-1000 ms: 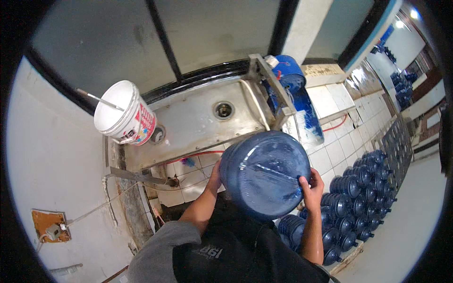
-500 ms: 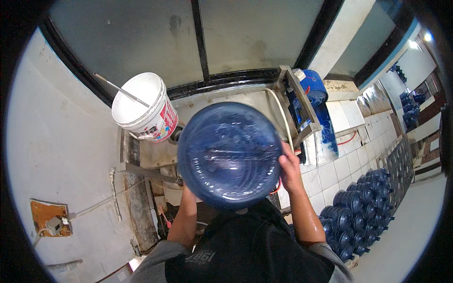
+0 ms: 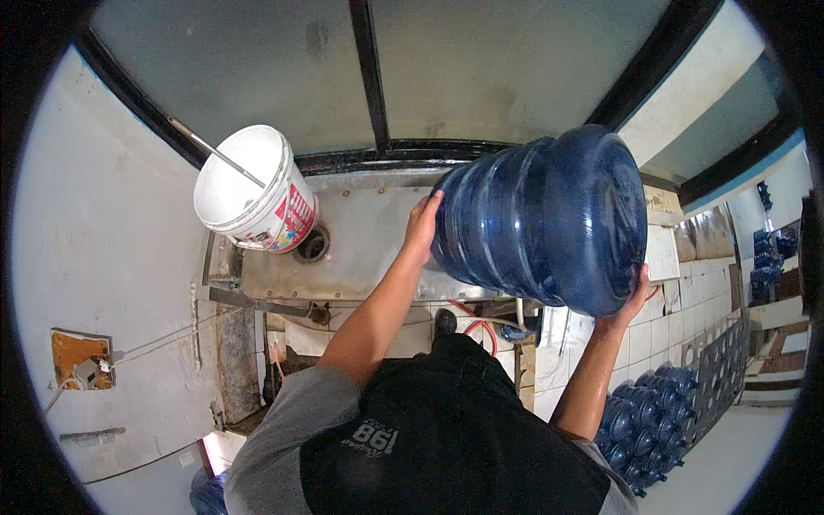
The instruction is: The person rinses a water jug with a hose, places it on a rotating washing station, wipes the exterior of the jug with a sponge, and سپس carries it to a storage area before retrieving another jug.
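A large blue ribbed water jug (image 3: 524,227) is held tilted on its side above the right part of a metal counter (image 3: 369,223). Its round base faces right, and its other end points left. My left hand (image 3: 422,225) grips the jug near that left end, the fingers partly hidden behind it. At the base's lower right edge, my right hand (image 3: 631,302) supports the jug from below. A round drain hole (image 3: 312,245) shows in the counter to the left of the jug.
A white bucket (image 3: 249,184) with a metal rod in it stands on the counter's left side. Behind runs a dark-framed glass partition (image 3: 515,69). A red hose (image 3: 489,333) lies below the counter. Several stacked blue jugs (image 3: 644,421) stand at lower right on the floor.
The jug has moved right and turned from base-up toward me to lying sideways. Both hands moved right with it, and more of the counter and the drain hole shows.
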Tool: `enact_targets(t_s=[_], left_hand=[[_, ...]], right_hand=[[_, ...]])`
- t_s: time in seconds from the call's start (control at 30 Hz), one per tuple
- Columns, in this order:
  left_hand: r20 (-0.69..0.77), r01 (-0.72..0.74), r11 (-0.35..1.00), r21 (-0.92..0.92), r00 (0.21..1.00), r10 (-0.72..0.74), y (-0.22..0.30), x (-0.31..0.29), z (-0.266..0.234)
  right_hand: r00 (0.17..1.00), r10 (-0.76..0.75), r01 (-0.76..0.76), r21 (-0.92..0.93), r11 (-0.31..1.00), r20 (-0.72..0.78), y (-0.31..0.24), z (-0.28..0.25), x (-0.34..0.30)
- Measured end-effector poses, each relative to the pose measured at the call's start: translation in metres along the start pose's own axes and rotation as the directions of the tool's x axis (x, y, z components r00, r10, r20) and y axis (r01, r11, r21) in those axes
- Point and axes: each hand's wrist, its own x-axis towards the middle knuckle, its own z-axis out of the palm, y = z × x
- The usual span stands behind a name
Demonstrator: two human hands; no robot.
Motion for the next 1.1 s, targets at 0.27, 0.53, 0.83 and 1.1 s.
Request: enact_targets(t_s=[0.27,0.53,0.83,1.1], left_hand=[[-0.103,0.157,0.979,-0.132,0.980,-0.171,-0.094,0.065,-0.046],[-0.205,0.184,0.944,-0.274,0.948,-0.244,-0.148,0.048,-0.077],[-0.336,-0.041,0.983,-0.181,0.942,-0.023,-0.021,-0.017,-0.105],[-0.040,-0.239,0.699,0.674,0.933,0.357,0.170,0.029,0.094]], right_hand=[[0.995,0.048,-0.019,-0.295,0.955,0.092,0.044,0.040,0.064],[0.905,0.038,0.279,-0.661,0.697,0.423,0.096,0.075,0.064],[0.864,0.022,0.426,-0.754,0.500,0.502,0.100,0.038,0.136],[0.477,0.671,-0.492,-0.805,-0.331,-0.567,0.137,-0.088,0.340]])
